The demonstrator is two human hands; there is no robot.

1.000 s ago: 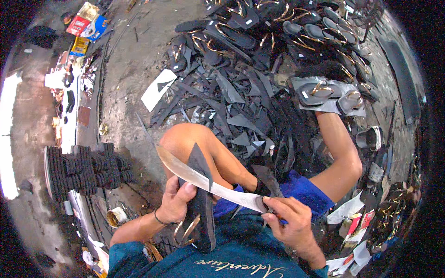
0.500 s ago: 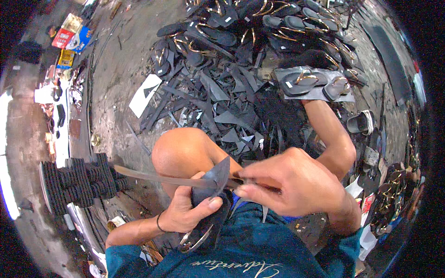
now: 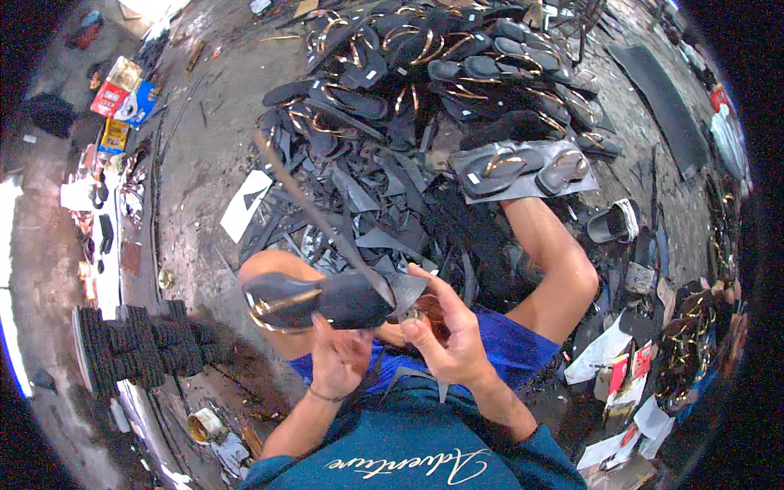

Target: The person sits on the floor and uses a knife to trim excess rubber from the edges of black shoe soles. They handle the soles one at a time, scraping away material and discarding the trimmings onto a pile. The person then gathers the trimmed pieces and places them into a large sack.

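Note:
A black sandal with gold-trimmed straps lies across my bent left knee, strap end to the left. My left hand, partly blurred, holds its near edge. At the sandal's right end my right hand has its thumb and fingers curled around something brownish that is mostly hidden. A grey sheet piece shows between those fingers and the sole. From that same end a long, thin, curved grey-brown strip runs up and left over the scraps; whether it is joined to the sole is unclear.
Black offcuts are heaped ahead, with many gold-strapped sandals beyond. Two sandals on a grey sheet are by my right foot. Stacked dark soles stand left. A white sheet lies by the scraps.
The sandal has swung from upright before me to flat across my left knee, straps left. The strip now points up and left. My right hand has moved left and turned, showing its thumb and palm side.

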